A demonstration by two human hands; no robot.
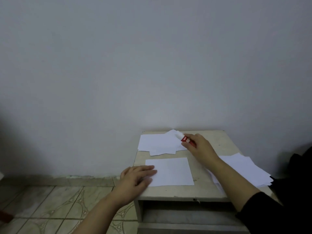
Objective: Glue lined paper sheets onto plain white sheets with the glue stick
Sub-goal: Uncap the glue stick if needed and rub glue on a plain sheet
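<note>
Head view: the right hand [197, 146] grips the glue stick [186, 139] between thumb and curled fingers. Its long axis slants, white tip pointing up-left toward the wall, over the far pile [157, 142] of sheets. The left hand [136, 176] lies flat, fingers straight and together, pressing the left edge of the near sheet [173, 171] on the worktop [212, 141]. A second stack [244, 168] lies right, under the forearm.

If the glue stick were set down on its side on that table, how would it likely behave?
The glue stick looks like a smooth cylinder, so it would probably roll on the flat table. It seems light: the right hand holds it in its fingers alone. Its white end may be exposed glue and could stick to the papers.
</note>
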